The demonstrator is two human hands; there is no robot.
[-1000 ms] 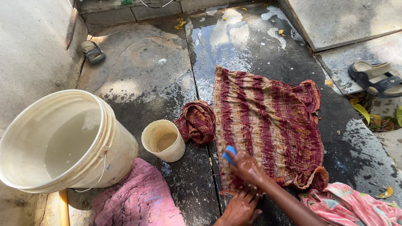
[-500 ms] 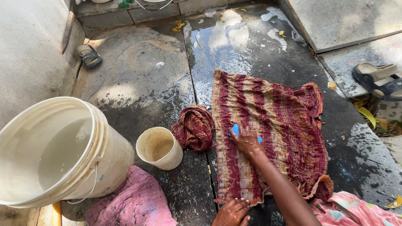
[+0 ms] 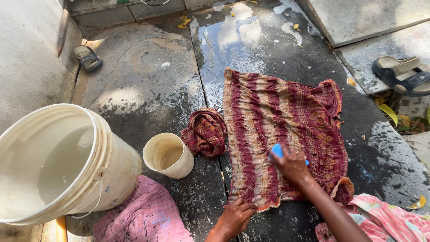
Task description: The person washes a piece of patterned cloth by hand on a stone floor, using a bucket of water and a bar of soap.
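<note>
1. Two hands down low: your left hand (image 3: 234, 218) lies flat, fingers close together, pinning the near hem of the striped maroon cloth (image 3: 282, 134) to the wet stone floor (image 3: 152, 85).
2. Just beyond, your right hand (image 3: 292, 165) is curled over a blue soap bar (image 3: 278, 150), fingers wrapped round it and pressing it onto the cloth's middle.
3. That cloth is spread on the dark slab, soaked and crinkled. I judge it limp and heavy with water, and the soap slick, so grip the hem, not the sodden centre.
4. Either side of you sit a pink cloth (image 3: 145, 217) on the left and a pink floral cloth (image 3: 380, 219) on the right.
5. Left of the spread cloth: a wadded maroon bundle (image 3: 205, 131), a small cream cup (image 3: 168, 155), then a big white bucket (image 3: 58, 163) holding water.
6. Farther off: a dark sandal (image 3: 405, 75) on the right, a grey sandal (image 3: 88, 58) by the far wall.
</note>
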